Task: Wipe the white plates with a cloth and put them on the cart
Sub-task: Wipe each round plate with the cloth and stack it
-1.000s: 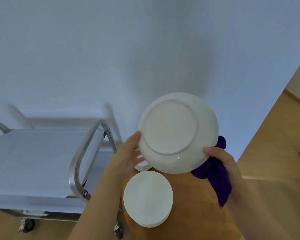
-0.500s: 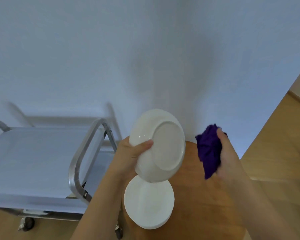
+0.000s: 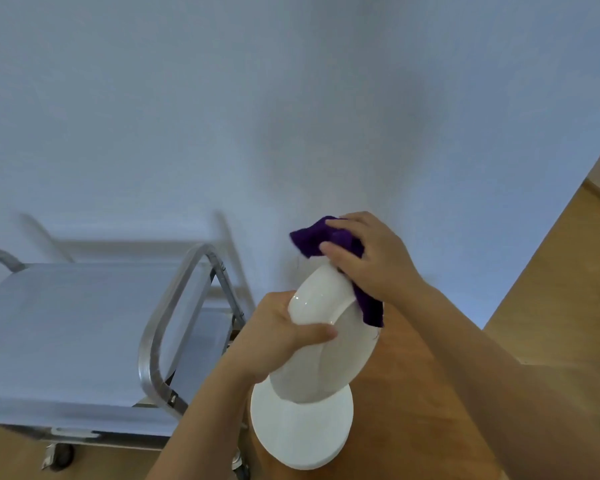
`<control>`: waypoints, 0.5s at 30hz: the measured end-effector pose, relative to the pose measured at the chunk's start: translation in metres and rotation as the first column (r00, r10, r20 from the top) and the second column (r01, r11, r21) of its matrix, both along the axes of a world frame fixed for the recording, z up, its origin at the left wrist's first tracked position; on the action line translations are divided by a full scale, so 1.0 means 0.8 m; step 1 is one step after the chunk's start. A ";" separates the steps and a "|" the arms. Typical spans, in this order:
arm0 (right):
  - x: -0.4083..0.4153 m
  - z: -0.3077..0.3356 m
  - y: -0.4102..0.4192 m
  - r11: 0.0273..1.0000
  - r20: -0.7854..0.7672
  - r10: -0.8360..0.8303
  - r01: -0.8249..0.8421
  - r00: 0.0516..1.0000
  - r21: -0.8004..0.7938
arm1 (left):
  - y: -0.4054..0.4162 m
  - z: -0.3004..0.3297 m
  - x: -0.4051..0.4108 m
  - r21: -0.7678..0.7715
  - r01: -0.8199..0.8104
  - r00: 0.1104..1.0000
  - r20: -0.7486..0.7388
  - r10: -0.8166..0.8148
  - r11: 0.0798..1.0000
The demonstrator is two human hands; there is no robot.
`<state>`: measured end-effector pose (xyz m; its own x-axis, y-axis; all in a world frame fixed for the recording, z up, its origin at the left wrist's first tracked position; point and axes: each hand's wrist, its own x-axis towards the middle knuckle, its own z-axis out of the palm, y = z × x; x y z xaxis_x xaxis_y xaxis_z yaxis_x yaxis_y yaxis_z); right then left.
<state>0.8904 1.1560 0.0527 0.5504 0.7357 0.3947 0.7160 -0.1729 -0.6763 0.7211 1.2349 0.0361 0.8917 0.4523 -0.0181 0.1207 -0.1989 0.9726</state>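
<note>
My left hand [image 3: 278, 336] grips a white plate [image 3: 336, 358] by its left rim, held tilted on edge above the table with its underside toward me. My right hand [image 3: 368, 258] holds a purple cloth [image 3: 312, 237] bunched against the plate's top edge; part of the cloth hangs down the far side. Below, a stack of white plates [image 3: 300, 431] lies on the round wooden table [image 3: 413, 393]. The metal cart [image 3: 174, 313] stands to the left, its top shelf bare.
A white wall fills the background right behind the table and cart. The cart's tubular handle rises close to my left forearm. A wooden panel [image 3: 561, 289] runs along the right side. One cart wheel [image 3: 61, 457] shows at the lower left.
The plate has turned further on edge in my left hand. My right hand moved left with the cloth, from beside the plate onto its top rim.
</note>
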 end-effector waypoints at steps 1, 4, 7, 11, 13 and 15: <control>0.007 -0.004 -0.003 0.999 -0.105 0.010 -0.006 0.994 0.043 | 0.001 0.003 -0.002 -0.059 -0.004 1.000 0.017 0.005 0.998; 0.021 -0.020 -0.014 0.990 -0.356 0.034 0.017 0.934 0.141 | 0.009 0.007 -0.006 -0.227 -0.027 0.994 0.099 0.051 0.974; 0.025 -0.042 -0.028 0.975 -0.597 0.044 0.097 0.801 0.201 | 0.018 0.013 -0.003 -0.412 -0.053 0.966 0.209 0.151 0.910; 0.015 -0.083 -0.040 0.902 -0.853 0.276 0.188 0.443 0.389 | 0.020 0.018 0.015 -0.570 -0.123 0.888 0.302 0.346 0.813; 0.004 -0.098 -0.035 0.866 -0.876 0.377 0.221 0.300 0.448 | 0.008 0.016 0.030 -0.624 -0.187 0.813 0.335 0.476 0.758; -0.001 -0.105 -0.027 0.828 -0.871 0.451 0.272 0.197 0.490 | -0.011 0.012 0.044 -0.641 -0.235 0.768 0.339 0.543 0.731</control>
